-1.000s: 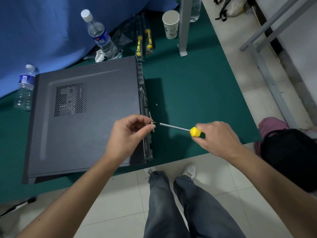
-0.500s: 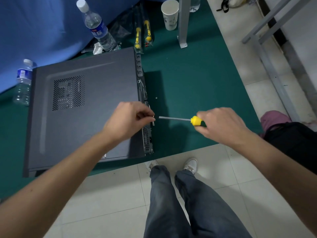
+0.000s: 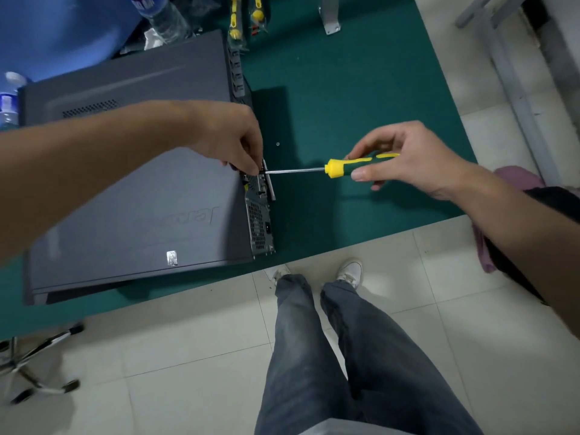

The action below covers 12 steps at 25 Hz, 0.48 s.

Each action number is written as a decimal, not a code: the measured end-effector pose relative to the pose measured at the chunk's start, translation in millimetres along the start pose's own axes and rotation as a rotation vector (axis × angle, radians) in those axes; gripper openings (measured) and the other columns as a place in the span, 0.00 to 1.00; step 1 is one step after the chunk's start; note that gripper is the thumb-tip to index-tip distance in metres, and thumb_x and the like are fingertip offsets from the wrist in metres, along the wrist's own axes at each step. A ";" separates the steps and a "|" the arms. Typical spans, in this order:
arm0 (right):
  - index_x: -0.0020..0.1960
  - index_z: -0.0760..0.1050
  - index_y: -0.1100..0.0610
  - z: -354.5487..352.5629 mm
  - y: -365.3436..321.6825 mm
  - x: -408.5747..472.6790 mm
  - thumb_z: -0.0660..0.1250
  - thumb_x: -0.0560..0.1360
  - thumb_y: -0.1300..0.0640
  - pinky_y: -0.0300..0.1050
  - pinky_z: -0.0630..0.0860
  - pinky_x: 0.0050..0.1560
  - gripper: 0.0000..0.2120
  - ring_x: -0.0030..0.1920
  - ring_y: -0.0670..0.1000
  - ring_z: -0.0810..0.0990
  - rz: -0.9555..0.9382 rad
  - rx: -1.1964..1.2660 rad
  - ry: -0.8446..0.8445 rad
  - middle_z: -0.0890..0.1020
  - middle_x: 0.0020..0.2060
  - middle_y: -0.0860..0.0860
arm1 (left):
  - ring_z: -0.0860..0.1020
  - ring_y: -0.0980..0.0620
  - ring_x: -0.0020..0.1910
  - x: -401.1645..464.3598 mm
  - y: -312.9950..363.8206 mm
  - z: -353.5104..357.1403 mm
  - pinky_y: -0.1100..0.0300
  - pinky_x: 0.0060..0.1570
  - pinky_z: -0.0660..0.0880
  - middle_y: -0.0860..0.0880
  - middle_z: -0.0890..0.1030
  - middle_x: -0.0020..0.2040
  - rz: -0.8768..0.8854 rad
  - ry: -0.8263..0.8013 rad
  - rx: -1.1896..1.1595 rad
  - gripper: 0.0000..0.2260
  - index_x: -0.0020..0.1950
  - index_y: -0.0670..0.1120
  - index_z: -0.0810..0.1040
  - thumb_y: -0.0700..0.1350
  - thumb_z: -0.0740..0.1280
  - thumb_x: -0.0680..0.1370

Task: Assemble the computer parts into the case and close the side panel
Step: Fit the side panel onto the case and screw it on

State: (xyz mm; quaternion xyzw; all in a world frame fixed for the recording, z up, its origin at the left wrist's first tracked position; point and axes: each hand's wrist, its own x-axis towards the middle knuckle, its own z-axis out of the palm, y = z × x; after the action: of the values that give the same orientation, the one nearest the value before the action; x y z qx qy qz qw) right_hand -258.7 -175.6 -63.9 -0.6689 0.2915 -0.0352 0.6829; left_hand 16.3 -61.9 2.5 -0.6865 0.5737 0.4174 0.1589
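Right hand (image 3: 408,158) gripped screwdriver (image 3: 332,168) handle; left hand (image 3: 232,139) fingertips pinched at its tip against computer case (image 3: 125,199) rear edge.

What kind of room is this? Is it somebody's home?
Probably a workshop or repair bench, not a home: a dark grey metal computer case lies on a green work mat, spare yellow-handled screwdrivers in packets wait nearby, and the floor is plain pale tile.
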 end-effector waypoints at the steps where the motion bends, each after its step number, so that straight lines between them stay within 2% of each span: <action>1: 0.47 0.83 0.58 0.9 5.1 -1.8 0.80 0.62 0.58 0.41 0.80 0.37 0.15 0.35 0.48 0.82 0.012 0.051 0.012 0.84 0.37 0.49 | 0.81 0.55 0.33 1.2 2.6 -1.4 0.64 0.30 0.74 0.55 0.82 0.35 0.003 -0.020 0.015 0.02 0.41 0.54 0.84 0.50 0.74 0.74; 5: 0.45 0.84 0.56 8.6 19.3 -6.8 0.80 0.59 0.57 0.39 0.79 0.38 0.14 0.33 0.49 0.81 0.050 0.166 0.018 0.85 0.36 0.52 | 0.79 0.55 0.30 1.2 12.6 2.6 0.64 0.24 0.75 0.60 0.80 0.31 0.000 -0.117 0.072 0.02 0.40 0.54 0.84 0.49 0.74 0.73; 9: 0.45 0.84 0.57 19.2 24.7 -5.2 0.80 0.61 0.58 0.38 0.78 0.37 0.14 0.32 0.49 0.82 0.064 0.206 0.015 0.85 0.35 0.55 | 0.80 0.60 0.38 2.1 16.0 5.8 0.59 0.41 0.79 0.60 0.82 0.34 -0.007 -0.113 0.194 0.04 0.38 0.55 0.84 0.48 0.75 0.72; 12: 0.46 0.85 0.56 23.2 27.5 -3.6 0.80 0.62 0.58 0.39 0.79 0.37 0.13 0.32 0.50 0.82 0.075 0.215 0.019 0.85 0.35 0.56 | 0.81 0.59 0.40 2.1 16.5 6.6 0.56 0.45 0.80 0.60 0.83 0.35 -0.033 -0.120 0.194 0.02 0.39 0.54 0.85 0.48 0.75 0.71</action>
State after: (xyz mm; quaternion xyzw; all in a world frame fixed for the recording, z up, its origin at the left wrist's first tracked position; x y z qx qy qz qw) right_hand -260.7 -150.4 -89.8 -0.5800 0.3175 -0.0470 0.7487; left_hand -1.4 -63.6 1.2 -0.6510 0.5896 0.3977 0.2655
